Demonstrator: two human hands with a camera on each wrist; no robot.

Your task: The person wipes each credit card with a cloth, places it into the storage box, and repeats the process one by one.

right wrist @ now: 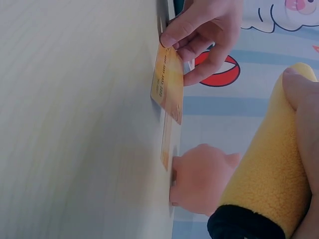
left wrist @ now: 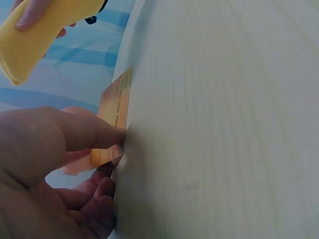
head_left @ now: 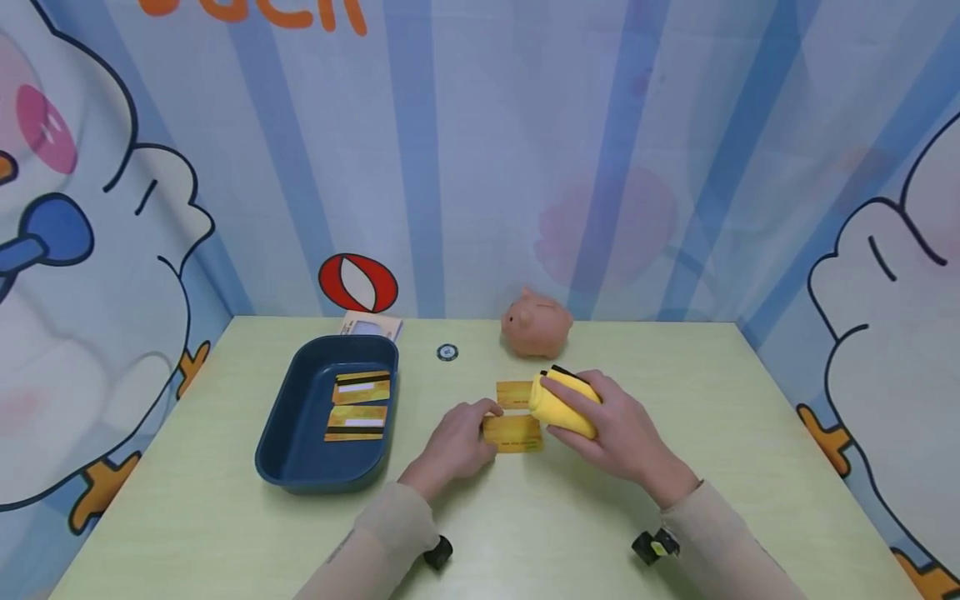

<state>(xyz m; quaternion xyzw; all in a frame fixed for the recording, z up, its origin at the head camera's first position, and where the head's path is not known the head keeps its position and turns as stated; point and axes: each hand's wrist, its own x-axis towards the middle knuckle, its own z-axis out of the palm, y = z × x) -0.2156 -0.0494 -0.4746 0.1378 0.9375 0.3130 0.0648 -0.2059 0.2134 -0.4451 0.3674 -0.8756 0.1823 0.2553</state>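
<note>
In the head view my left hand point(head_left: 459, 442) pinches the left edge of a gold bank card point(head_left: 513, 434). In the right wrist view this card point(right wrist: 168, 82) looks tilted, partly raised from the table. A second gold card point(head_left: 513, 394) lies just behind it, partly covered from sight. My right hand point(head_left: 626, 429) grips a yellow fleecy roll point(head_left: 564, 406) with a black end, held above the table to the right of the cards. The fleecy roll point(right wrist: 269, 169) fills much of the right side of the right wrist view; its exact kind is unclear.
A dark blue tray point(head_left: 279, 446) stands on the left with two gold cards point(head_left: 356, 423) inside. Behind it lies a small booklet point(head_left: 392, 325). A round chip point(head_left: 447, 352) and a pink piggy bank point(head_left: 537, 326) sit toward the table's back edge, before a printed curtain point(head_left: 495, 167).
</note>
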